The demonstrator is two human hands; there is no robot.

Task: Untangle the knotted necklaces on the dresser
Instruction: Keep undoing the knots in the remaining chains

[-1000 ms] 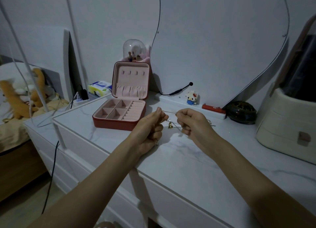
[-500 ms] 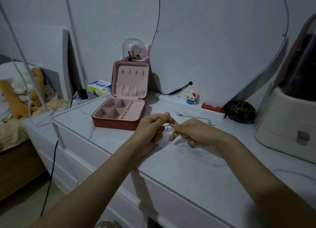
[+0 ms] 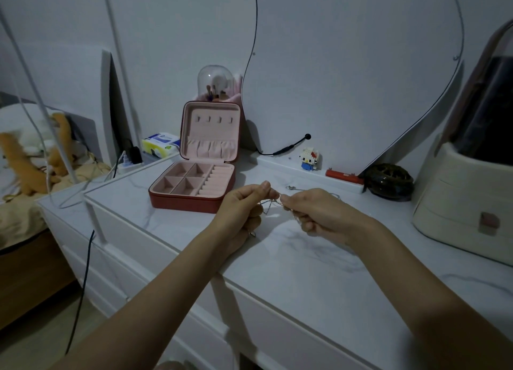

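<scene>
Necklaces: thin silver tangled chain necklaces (image 3: 273,203) hang in a small knot between the two hands, just above the white marble-patterned desk (image 3: 319,261), near the middle of the view.
Left hand: the left hand (image 3: 244,211) sits at 9 o'clock of the knot, thumb and forefinger pressed together on a strand at its top, the other fingers curled beneath; a small ring-like piece shows at its lower edge.
Right hand: the right hand (image 3: 319,214) sits at 3 o'clock of the knot, fingertips pinching the chain, the remaining fingers folded under the palm.
Gap: the fingertips of the two hands are almost touching, with only the knot between them.
Loose chain: another fine silver chain end (image 3: 291,188) lies on the desk at 12 o'clock of the right hand, just beyond its knuckles.
Jewellery box: an open red jewellery box with pink lining (image 3: 194,186) stands at 10 o'clock of the left hand, near but apart, lid upright.
Figure: a small white block toy figure (image 3: 309,158) stands on a ledge at 12 o'clock of the hands.
Dark bowl: a round dark openwork bowl (image 3: 388,181) sits at 2 o'clock of the right hand.
Cream case: a cream plastic cosmetic case (image 3: 466,200) stands at 3 o'clock, well apart.
</scene>
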